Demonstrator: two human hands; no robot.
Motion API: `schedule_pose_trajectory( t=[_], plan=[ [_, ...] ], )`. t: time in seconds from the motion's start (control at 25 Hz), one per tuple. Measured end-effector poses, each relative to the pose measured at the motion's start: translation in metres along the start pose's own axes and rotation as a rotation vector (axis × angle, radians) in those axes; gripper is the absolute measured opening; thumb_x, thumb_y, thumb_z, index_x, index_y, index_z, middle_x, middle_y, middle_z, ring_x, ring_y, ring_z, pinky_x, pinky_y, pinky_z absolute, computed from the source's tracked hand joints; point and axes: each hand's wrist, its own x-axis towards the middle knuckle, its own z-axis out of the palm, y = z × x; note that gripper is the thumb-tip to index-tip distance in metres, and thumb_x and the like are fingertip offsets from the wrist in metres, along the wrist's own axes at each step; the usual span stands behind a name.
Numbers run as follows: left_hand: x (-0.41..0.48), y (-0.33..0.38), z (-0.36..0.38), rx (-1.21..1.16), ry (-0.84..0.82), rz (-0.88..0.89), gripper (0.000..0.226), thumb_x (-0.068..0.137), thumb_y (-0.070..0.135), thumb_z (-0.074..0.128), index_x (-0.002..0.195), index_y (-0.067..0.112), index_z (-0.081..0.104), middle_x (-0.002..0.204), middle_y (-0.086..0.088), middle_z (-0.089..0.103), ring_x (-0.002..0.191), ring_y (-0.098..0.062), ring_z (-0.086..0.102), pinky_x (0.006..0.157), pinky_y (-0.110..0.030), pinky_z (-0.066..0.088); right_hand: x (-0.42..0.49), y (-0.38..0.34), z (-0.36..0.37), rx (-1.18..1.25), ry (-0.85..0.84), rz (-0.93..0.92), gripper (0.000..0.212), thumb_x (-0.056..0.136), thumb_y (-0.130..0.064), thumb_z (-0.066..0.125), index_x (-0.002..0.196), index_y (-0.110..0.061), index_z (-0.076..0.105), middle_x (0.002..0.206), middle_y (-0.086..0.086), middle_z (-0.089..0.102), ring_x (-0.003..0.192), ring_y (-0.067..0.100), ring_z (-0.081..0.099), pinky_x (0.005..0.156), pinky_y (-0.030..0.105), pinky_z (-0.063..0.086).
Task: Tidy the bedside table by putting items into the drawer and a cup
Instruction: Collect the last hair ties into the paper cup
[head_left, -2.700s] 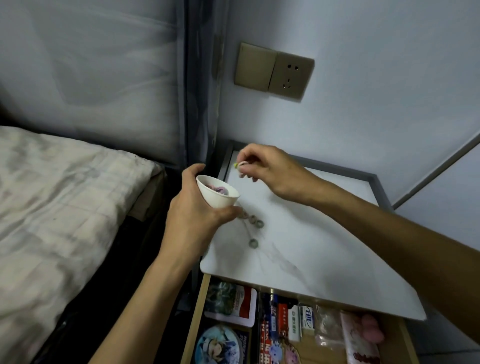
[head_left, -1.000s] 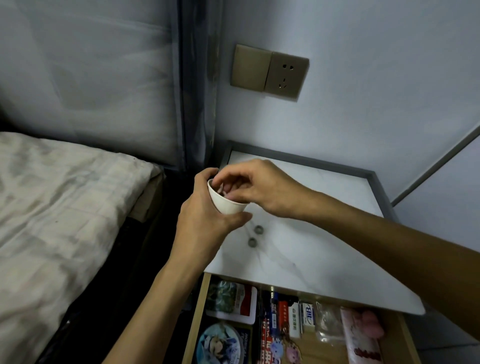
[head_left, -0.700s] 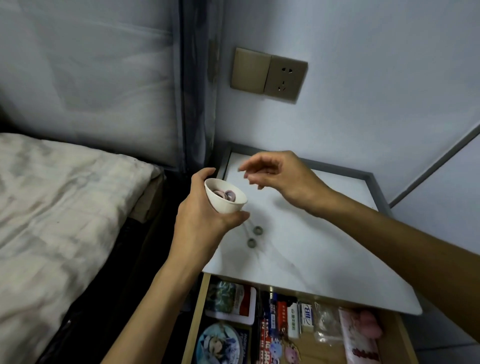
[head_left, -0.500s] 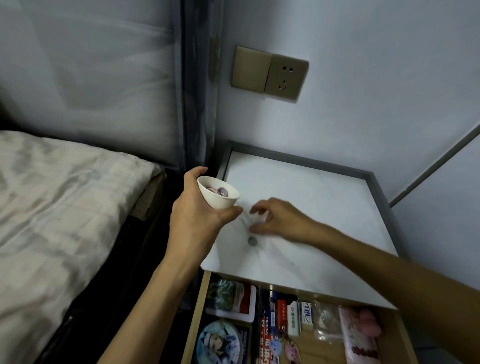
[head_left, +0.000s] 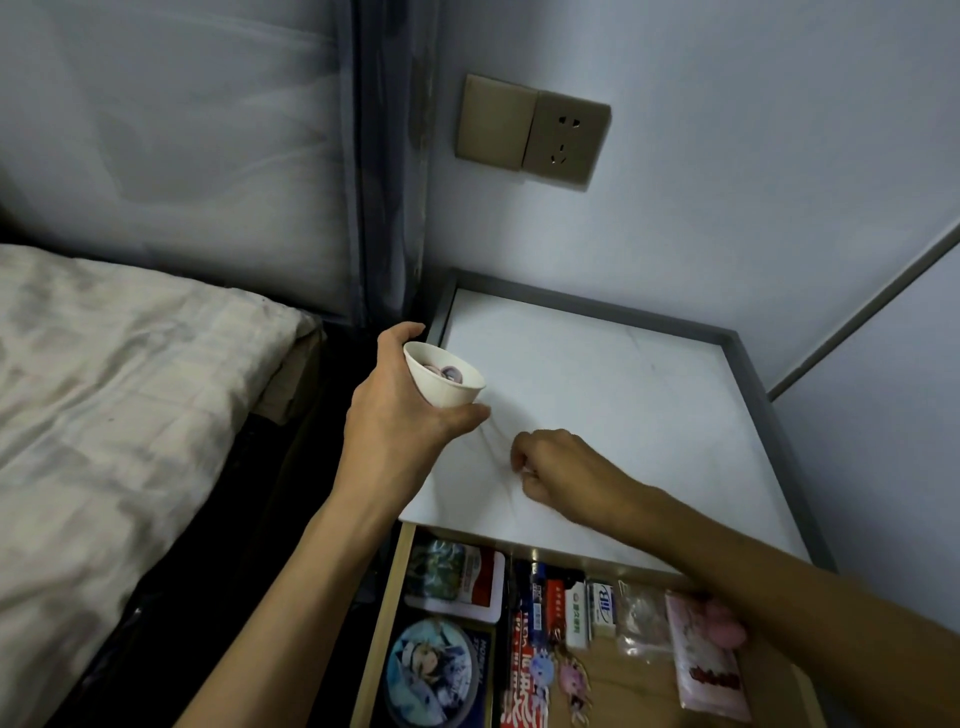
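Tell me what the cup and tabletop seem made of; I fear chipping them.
Cup: plain white, dull sheen, thick rim; probably ceramic, possibly plastic. Tabletop: white with faint grey veins, smooth, slightly glossy; marble or a marble-look laminate, the picture cannot say which.

The bedside table (head_left: 623, 395) has a white, marble-veined top with a raised grey rim along its back and both sides. The right hand (head_left: 561, 470) rests near its front left, knuckles up and fingers curled under. Below the front edge the drawer (head_left: 384, 613) stands open, holding a round badge (head_left: 434, 670), small boxes (head_left: 571, 608), a clear bag (head_left: 641, 623) and a pink packet (head_left: 709, 670).
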Motion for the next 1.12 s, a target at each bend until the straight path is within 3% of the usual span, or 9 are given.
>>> schedule_pose_trajectory(
  t=[0.08, 0.2, 0.32, 0.56, 0.68, 0.76, 0.88, 0.96, 1.12],
  plan=[
    [-0.002, 0.000, 0.002, 0.018, -0.017, 0.009, 0.090, 0.063, 0.031, 0.089, 0.137, 0.029, 0.039, 0.110, 0.007, 0.057, 0.092, -0.013, 0.059, 0.066, -0.014, 0.044, -0.004, 0.002, -0.015, 0.151, -0.010, 0.100, 0.015, 0.085, -0.010, 0.065, 0.100, -0.012, 0.066, 0.088, 0.000, 0.067, 0.078, 0.014, 0.065, 0.071, 0.024, 0.052],
    [-0.008, 0.001, 0.007, 0.030, -0.059, 0.015, 0.090, 0.060, 0.033, 0.090, 0.135, 0.030, 0.040, 0.108, 0.009, 0.058, 0.092, -0.012, 0.060, 0.074, -0.024, 0.051, -0.010, -0.006, -0.060, 0.551, 0.251, 0.230, 0.009, 0.083, -0.004, 0.069, 0.089, -0.011, 0.070, 0.077, 0.002, 0.069, 0.064, 0.012, 0.065, 0.062, 0.021, 0.051],
    [-0.017, 0.006, 0.014, 0.001, -0.128, 0.024, 0.083, 0.057, 0.030, 0.092, 0.126, 0.030, 0.046, 0.103, 0.011, 0.062, 0.087, -0.003, 0.061, 0.072, -0.023, 0.052, -0.018, -0.031, -0.112, 0.812, 0.443, 0.095, 0.008, 0.085, 0.000, 0.067, 0.093, -0.003, 0.068, 0.078, 0.009, 0.067, 0.067, 0.015, 0.063, 0.063, 0.025, 0.054],
    [-0.029, 0.014, 0.027, -0.178, -0.260, 0.050, 0.079, 0.053, 0.023, 0.093, 0.119, 0.026, 0.049, 0.102, 0.008, 0.066, 0.091, -0.010, 0.066, 0.080, -0.043, 0.057, -0.038, -0.064, -0.118, 0.416, 0.209, -0.177, 0.024, 0.081, -0.014, 0.076, 0.105, -0.017, 0.074, 0.094, -0.006, 0.072, 0.085, 0.007, 0.067, 0.078, 0.021, 0.054],
    [-0.031, 0.011, 0.034, -0.274, -0.276, 0.042, 0.079, 0.048, 0.026, 0.092, 0.115, 0.028, 0.051, 0.103, 0.006, 0.066, 0.094, -0.015, 0.067, 0.078, -0.042, 0.058, -0.051, -0.051, -0.125, 0.555, 0.356, -0.068, 0.018, 0.084, -0.014, 0.073, 0.102, -0.016, 0.075, 0.094, -0.007, 0.073, 0.088, 0.005, 0.068, 0.080, 0.019, 0.053],
    [-0.032, 0.010, 0.038, -0.303, -0.284, 0.061, 0.079, 0.047, 0.027, 0.093, 0.114, 0.030, 0.051, 0.104, 0.006, 0.065, 0.096, -0.015, 0.066, 0.076, -0.037, 0.058, -0.060, -0.040, -0.126, 0.497, 0.418, 0.056, 0.014, 0.086, -0.020, 0.072, 0.100, -0.021, 0.074, 0.087, -0.009, 0.071, 0.082, 0.001, 0.065, 0.074, 0.017, 0.050],
    [-0.037, 0.016, 0.043, -0.359, -0.341, 0.093, 0.077, 0.052, 0.017, 0.095, 0.115, 0.029, 0.051, 0.106, 0.006, 0.064, 0.098, -0.013, 0.064, 0.072, -0.029, 0.059, -0.078, -0.032, -0.116, 0.445, 0.305, 0.200, 0.015, 0.089, -0.033, 0.067, 0.101, -0.025, 0.071, 0.074, -0.006, 0.068, 0.065, 0.004, 0.062, 0.062, 0.019, 0.046],
    [-0.045, 0.021, 0.049, -0.350, -0.412, 0.093, 0.076, 0.056, 0.010, 0.093, 0.117, 0.029, 0.051, 0.107, 0.006, 0.064, 0.098, -0.012, 0.064, 0.071, -0.029, 0.059, -0.090, -0.032, -0.107, 0.509, 0.233, 0.241, 0.016, 0.093, -0.029, 0.061, 0.101, -0.021, 0.072, 0.068, -0.002, 0.068, 0.057, 0.006, 0.060, 0.057, 0.021, 0.045],
    [-0.066, 0.029, 0.056, -0.129, -0.720, 0.136, 0.085, 0.061, 0.029, 0.092, 0.131, 0.034, 0.043, 0.124, 0.009, 0.056, 0.113, -0.007, 0.057, 0.089, -0.027, 0.054, -0.128, -0.026, -0.082, 0.456, 0.253, 0.325, 0.016, 0.093, -0.021, 0.058, 0.098, -0.018, 0.073, 0.067, -0.003, 0.069, 0.054, 0.006, 0.062, 0.054, 0.021, 0.050]
  ],
)
